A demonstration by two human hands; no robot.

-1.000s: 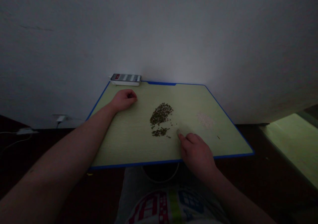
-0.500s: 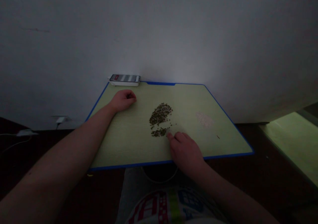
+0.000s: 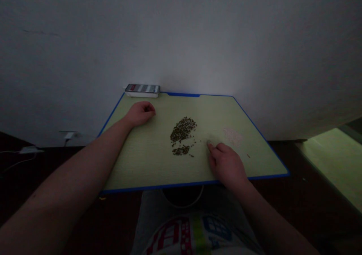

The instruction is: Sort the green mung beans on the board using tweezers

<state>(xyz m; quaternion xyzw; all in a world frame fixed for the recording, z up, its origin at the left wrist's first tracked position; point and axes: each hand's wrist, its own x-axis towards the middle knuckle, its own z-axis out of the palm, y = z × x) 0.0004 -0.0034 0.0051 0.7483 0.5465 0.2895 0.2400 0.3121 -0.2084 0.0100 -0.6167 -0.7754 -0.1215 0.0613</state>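
My left hand (image 3: 140, 113) rests on the left part of the board (image 3: 135, 168), its fingers curled in loosely with a dark hollow between thumb and forefinger; nothing shows in it. To the right of the seeds, my right hand (image 3: 227, 164) is low over the board, its fingers folded and the front fingertip pointing left. A small pale spot is at that tip, too blurred to name. In the middle lies a larger heap of small dark, seed-like grains (image 3: 183, 129). A smaller cluster of grains (image 3: 181, 150) lies nearer me, with a few stray ones around.
Pale, fine grains (image 3: 233, 136) are spread on the right, beyond my right hand. A thin brown sliver (image 3: 248, 156) lies near them. At the far left corner, a phone (image 3: 143, 88) lies on a white box (image 3: 143, 95). Behind the board stands a wall (image 3: 198, 40).
My right hand moved left to the edge of the smaller grain cluster, then back right and slightly away from me. The smaller cluster has shifted little. My left hand has stayed in place.
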